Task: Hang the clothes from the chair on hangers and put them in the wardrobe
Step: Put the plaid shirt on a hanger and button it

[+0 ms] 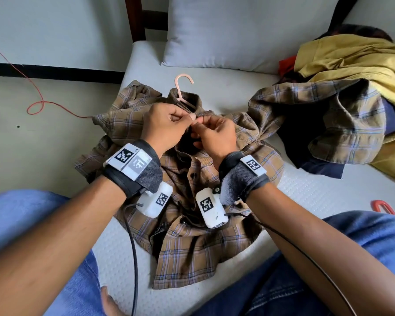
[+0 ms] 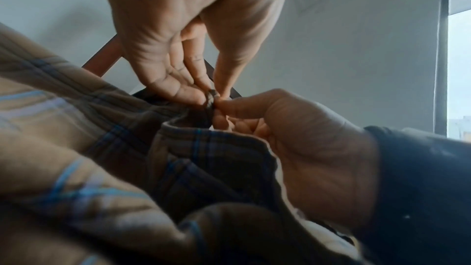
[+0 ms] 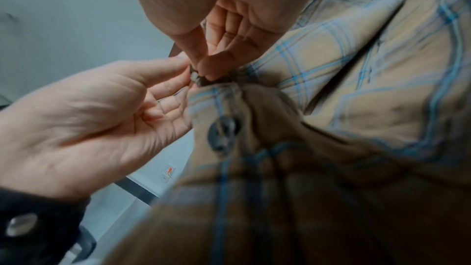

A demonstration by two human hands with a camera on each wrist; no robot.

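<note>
Thumb and forefinger of the left hand [image 1: 163, 126] pinch the top edge of the brown plaid shirt [image 1: 183, 245] just below its collar, the other fingers loosely curled behind; the right hand [image 1: 214, 133] meets it fingertip to fingertip and pinches the facing edge of the same placket, its remaining fingers half folded toward the palm. In the left wrist view a small dark bunch of cloth sits squeezed between the two sets of fingertips, and in the right wrist view something small and pale shows at that same spot, too blurred to name. Just beyond the fingertips a pink hanger [image 1: 183, 88] lies inside the collar, its hook sticking out past the neck onto the white mattress [image 1: 306, 190]. Below the fingers, toward the wrists, the shirt front runs down with a dark button [image 3: 224, 134] showing close under the pinch; the body of the shirt lies crumpled flat on the mattress between the person's knees in blue jeans. Farther to the right of the hands a second plaid garment [image 1: 342, 124] and a yellow garment [image 1: 351, 58] lie heaped. Beyond the hook stands a white pillow [image 1: 249, 30], and to the left a red cord [image 1: 35, 106] loops on the floor.
</note>
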